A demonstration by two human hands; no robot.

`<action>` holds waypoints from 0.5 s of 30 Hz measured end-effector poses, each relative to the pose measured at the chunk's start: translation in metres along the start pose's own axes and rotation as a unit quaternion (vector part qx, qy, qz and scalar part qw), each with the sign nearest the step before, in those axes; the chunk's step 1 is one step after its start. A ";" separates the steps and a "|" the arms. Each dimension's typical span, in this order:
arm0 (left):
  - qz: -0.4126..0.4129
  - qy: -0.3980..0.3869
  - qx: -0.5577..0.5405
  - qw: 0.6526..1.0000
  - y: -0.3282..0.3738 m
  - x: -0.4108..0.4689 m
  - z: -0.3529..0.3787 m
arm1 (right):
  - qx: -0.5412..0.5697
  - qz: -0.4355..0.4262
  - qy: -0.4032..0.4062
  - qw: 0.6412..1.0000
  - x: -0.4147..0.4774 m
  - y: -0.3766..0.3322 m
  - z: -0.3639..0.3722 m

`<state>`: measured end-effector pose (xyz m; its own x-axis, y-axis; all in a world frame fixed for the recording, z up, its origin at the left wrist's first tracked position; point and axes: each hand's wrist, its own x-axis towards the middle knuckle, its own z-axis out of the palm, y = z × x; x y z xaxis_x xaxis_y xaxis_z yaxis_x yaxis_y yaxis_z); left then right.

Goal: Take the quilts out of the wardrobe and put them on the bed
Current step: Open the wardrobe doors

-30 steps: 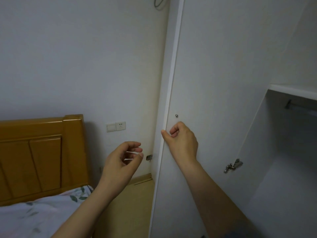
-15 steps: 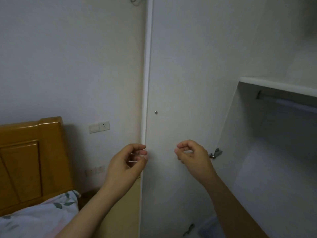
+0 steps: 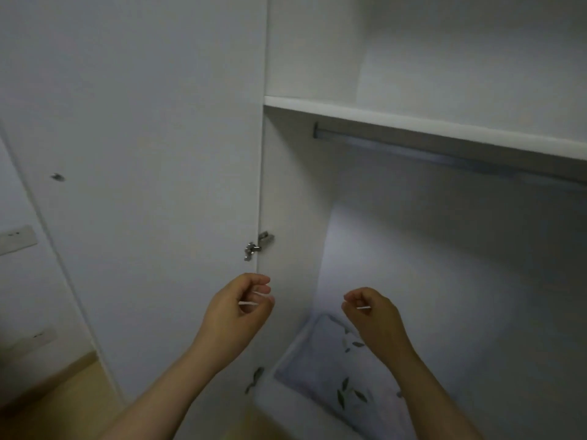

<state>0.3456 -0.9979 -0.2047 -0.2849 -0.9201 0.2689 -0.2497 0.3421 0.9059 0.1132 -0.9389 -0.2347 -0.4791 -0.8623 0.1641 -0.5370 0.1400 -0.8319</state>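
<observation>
White wardrobe (image 3: 444,255): it fills the centre and right of the frame; the inside is dim, so the depth of the floor is hard to judge and a reach can fall short or hit the back panel.
Door (image 3: 152,185): it stands open at the left of the frame, with its hinged edge close to the left hand; if it swings back during the lift, it can strike the arm or catch the cloth.
Shelf (image 3: 413,122): it runs across the upper right; I judge that the head can knock on its front edge when the person bends down and in.
Hanging rail (image 3: 444,154): grey metal, just under the shelf, with nothing on it; a quilt lifted too high can drag on it.
Quilt (image 3: 333,376): pale cloth with dark leaf prints, folded, low in the wardrobe at the lower centre of the frame, below both hands and not touched. It is soft and bulky, so a grip on the top layer only can let it unfold and trail on the floor. Whether more quilts lie under it, I cannot tell.
Left hand (image 3: 241,309): loosely curled, fingers not pressed together, holding nothing, in front of the door edge.
Right hand (image 3: 371,312): also half curled and empty, above the quilt.
Hinge (image 3: 257,246): small metal part just above the left hand; cloth or a finger can catch on it.
</observation>
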 end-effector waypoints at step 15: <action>-0.044 -0.211 0.078 0.973 -0.094 0.027 0.195 | -0.065 0.208 0.017 0.976 -0.030 0.193 -0.062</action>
<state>0.1814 -1.0173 -0.3463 -0.6019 -0.7986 0.0041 -0.4191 0.3202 0.8496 -0.0194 -0.8561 -0.3676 -0.6961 -0.7015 -0.1530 -0.3740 0.5362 -0.7567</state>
